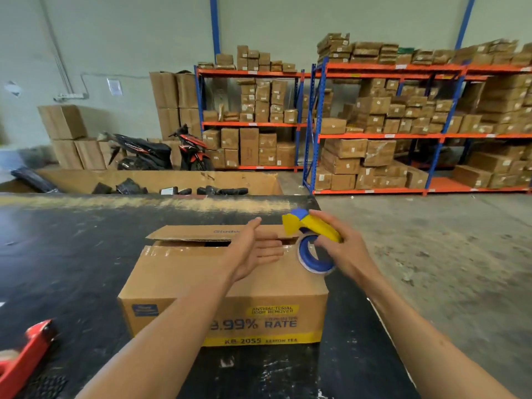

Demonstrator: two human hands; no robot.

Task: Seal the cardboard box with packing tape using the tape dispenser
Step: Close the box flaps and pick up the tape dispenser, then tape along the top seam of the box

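Note:
A brown cardboard box (184, 272) with yellow and blue print stands on a black table, right in front of me. Its near flap lies flat; the far flap (198, 233) is slightly raised, leaving a dark gap between them. My left hand (254, 253) hovers above the box top, palm turned right, fingers spread and holding nothing. My right hand (342, 249) grips a yellow and blue tape dispenser (312, 227) over the box's far right corner. The blue roll of clear tape (312, 256) hangs under it, just right of my left fingertips.
A red tool (24, 358) lies at the table's near left edge. Beyond the black table (72, 254) is an open carton (161, 181) holding dark items, then a parked motorbike (161, 152). Orange and blue racks (383, 135) full of boxes fill the back right. Concrete floor (431, 240) lies to the right.

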